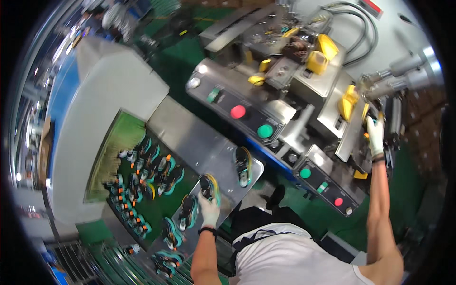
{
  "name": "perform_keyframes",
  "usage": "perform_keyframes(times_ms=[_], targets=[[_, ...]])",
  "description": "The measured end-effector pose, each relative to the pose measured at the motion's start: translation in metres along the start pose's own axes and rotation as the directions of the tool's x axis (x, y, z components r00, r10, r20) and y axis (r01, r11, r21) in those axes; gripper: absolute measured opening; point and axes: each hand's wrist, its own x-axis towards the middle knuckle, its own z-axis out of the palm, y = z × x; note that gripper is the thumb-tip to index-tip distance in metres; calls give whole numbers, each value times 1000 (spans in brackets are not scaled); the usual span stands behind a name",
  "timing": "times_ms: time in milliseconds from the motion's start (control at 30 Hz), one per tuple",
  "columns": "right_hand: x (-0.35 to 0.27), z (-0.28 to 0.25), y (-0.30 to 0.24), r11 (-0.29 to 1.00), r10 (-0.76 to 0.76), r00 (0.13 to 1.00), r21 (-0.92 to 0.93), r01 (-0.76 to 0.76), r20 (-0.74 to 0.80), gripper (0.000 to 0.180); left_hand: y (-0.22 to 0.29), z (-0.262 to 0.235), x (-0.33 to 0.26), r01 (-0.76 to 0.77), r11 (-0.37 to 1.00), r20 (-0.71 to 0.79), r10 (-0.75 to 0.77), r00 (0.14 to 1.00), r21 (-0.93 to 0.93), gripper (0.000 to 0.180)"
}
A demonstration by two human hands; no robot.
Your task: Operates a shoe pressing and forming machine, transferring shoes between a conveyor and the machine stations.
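My left hand (pixel 209 210), in a white glove, is closed on one end of a black shoe (pixel 207 184) with a teal and yellow sole, at the metal shelf. Another such shoe (pixel 243 166) lies to its right, and a third shoe (pixel 188 212) lies just to its left. Far to the right, my gloved right hand (pixel 376 134) reaches to the side of a metal machine (pixel 327 102) with yellow pads. Its fingers curl at a dark piece beside a yellow pad; what they hold is too small and partly hidden to name.
A control panel (pixel 235 108) with red and green buttons runs along the machine's front; a second panel (pixel 327 183) sits nearer me. Several shoes stand on a green conveyor belt (pixel 121 137) coming out of a pale housing (pixel 111 90). A metal shelf (pixel 178 121) borders the belt.
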Motion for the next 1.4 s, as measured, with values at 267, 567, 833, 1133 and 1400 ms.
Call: perform_keyframes(times_ms=[267, 567, 833, 1133, 1400], targets=[[-286, 176, -29, 409, -398, 796, -689, 598, 456, 120, -22, -22, 13, -27, 994, 336, 62, 940, -107, 84], [-447, 300, -270, 960, -40, 567, -125, 249, 823, 93, -132, -256, -51, -26, 999, 20, 26, 999, -31, 60], [-590, 501, -179, 999, 37, 896, -5, -39, 442, 83, -163, -176, 13, -25, 998, 275, 40, 961, -56, 82], [-554, 245, -177, 614, 415, 875, 634, -470, 247, 49, 56, -53, -21, -23, 949, 693, 247, 678, -316, 65], [-677, -45, -92, 740, 663, 490, 595, -313, -566, 61, 177, 104, -261, -170, 882, 893, 410, -183, -440, 67]])
